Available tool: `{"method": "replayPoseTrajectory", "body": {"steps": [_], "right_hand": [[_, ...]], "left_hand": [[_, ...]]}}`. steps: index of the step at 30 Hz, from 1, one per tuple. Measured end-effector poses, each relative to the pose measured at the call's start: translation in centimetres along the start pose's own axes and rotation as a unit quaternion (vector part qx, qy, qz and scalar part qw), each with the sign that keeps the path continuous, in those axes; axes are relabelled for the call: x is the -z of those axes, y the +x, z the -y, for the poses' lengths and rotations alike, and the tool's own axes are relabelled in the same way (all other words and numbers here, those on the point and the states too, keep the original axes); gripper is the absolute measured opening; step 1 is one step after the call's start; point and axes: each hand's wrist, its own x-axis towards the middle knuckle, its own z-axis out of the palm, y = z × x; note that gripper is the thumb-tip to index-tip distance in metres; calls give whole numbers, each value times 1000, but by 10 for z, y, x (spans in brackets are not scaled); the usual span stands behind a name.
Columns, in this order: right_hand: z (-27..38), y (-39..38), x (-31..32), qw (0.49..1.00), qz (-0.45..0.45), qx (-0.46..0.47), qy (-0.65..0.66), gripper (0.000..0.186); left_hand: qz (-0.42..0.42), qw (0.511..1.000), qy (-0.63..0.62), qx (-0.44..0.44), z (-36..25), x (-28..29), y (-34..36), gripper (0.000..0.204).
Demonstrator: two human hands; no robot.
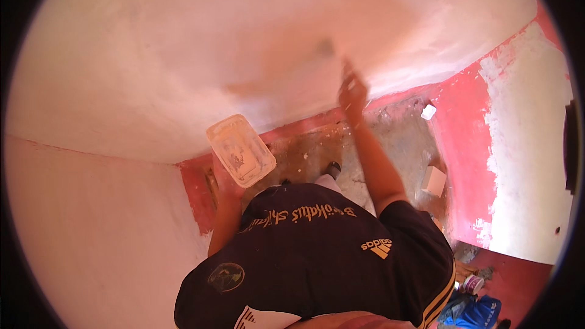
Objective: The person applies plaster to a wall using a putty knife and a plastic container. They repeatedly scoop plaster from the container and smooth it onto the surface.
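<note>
My left hand (226, 178) grips a rectangular plastic tub (242, 151) by its near left side; the tub hides most of its fingers. Pale smears and residue coat the tub's inside. My right hand (353, 93) is raised to the wall (183, 42) in front of me, its fingers closed and smeared by motion. A blurred dark patch (326, 47) shows just beyond its fingertips; whether it is a tool or a mark cannot be made out. The wall is pale, with a broad, browner, damp-looking area around that patch.
Red paint (466, 146) borders a rough white coat on the right wall (524, 134). On the stained floor (390, 128) lie a small white container (428, 112) and a pale box (434, 181). At lower right are a small bucket (473, 284) and blue cloth (478, 314).
</note>
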Motion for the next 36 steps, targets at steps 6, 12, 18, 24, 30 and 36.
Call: {"method": "replayPoseTrajectory", "body": {"steps": [6, 12, 18, 24, 30, 36], "right_hand": [[35, 108, 1, 971, -151, 183, -14, 28], [-28, -135, -52, 943, 292, 83, -134, 30], [-66, -220, 4, 946, 194, -261, 12, 17], [-16, -138, 80, 845, 37, -426, 320, 20], [11, -101, 108, 890, 22, -330, 315, 24], [-6, -50, 153, 967, 149, -163, 128, 23]], "left_hand": [[-15, 1000, 27, 2, 3, 1, -3, 57], [11, 998, -13, 57, 8, 19, 5, 62], [75, 988, -101, 85, 24, 27, 6, 71], [34, 993, -20, 114, 59, 32, 14, 76], [183, 966, -99, 154, 138, 26, 52, 86], [200, 972, -45, 117, 218, -29, 95, 89]]}}
